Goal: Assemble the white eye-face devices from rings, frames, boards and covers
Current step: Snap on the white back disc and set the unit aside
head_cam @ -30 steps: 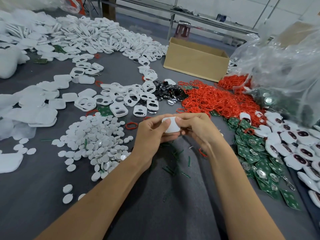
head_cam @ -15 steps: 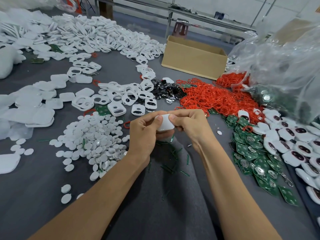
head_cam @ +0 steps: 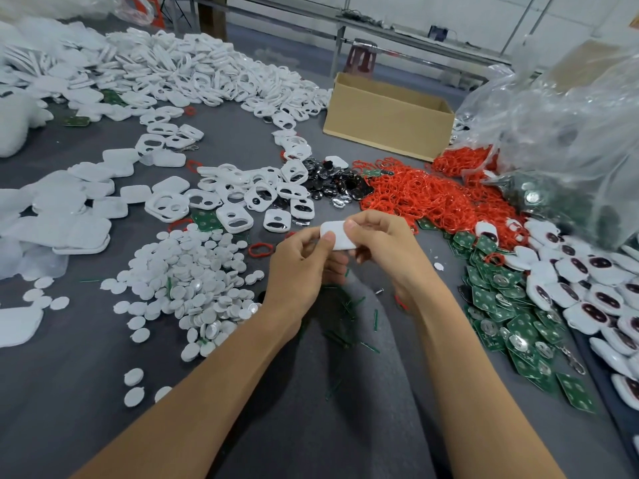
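A small white rounded device [head_cam: 337, 234] is held in the middle of the view above the grey table. My left hand [head_cam: 300, 271] pinches its left side with thumb on top. My right hand [head_cam: 383, 245] grips its right side, thumb pressed on its top edge. Its plain white back faces me; the face side is hidden. White frames with eye holes [head_cam: 256, 198] lie just beyond my hands. Red rings [head_cam: 428, 198] are heaped to the right, green boards [head_cam: 501, 305] further right, and white round covers [head_cam: 183, 281] at the left.
Finished white eye-face devices [head_cam: 587, 288] pile up along the right edge. A cardboard box [head_cam: 387, 115] stands at the back, a clear plastic bag [head_cam: 570, 133] at the right. Black shiny lenses [head_cam: 332, 184] lie behind the frames. White flat shells [head_cam: 69, 216] cover the left.
Both hands, still holding the white device, have shifted slightly up and away from me; the grip looks the same.
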